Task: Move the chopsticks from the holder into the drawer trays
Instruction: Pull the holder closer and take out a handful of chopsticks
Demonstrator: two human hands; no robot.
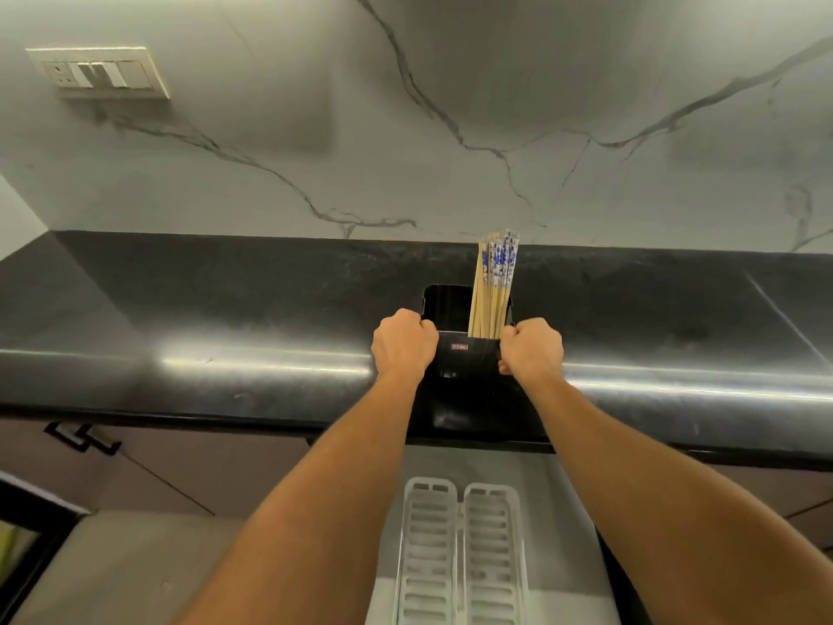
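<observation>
Here, the black table (225, 309) runs across beneath both grips and carries the holder at its near edge. Below the grips, nearer the person, the open drawer (563, 498) shows two pale slotted trays (459, 557) side by side, directly under the holder, presumably so that the transfer is short. The black holder (469, 367) stands upright between the two grips; its compartment next to the left grip appears empty. The left grip (403, 345) is curled over the holder's left rim. The right grip (534, 351) is clamped on its right side, fingers wrapped round the edge. Such a two-sided hold likely steadies or repositions the holder before any chopstick is drawn. The chopsticks (493, 281), wooden with blue-and-white patterned tops, stand bunched in the compartment just beyond the right grip; none shows in the trays. A small red label (459, 347) sits on the holder's front face, midway between the grips.
</observation>
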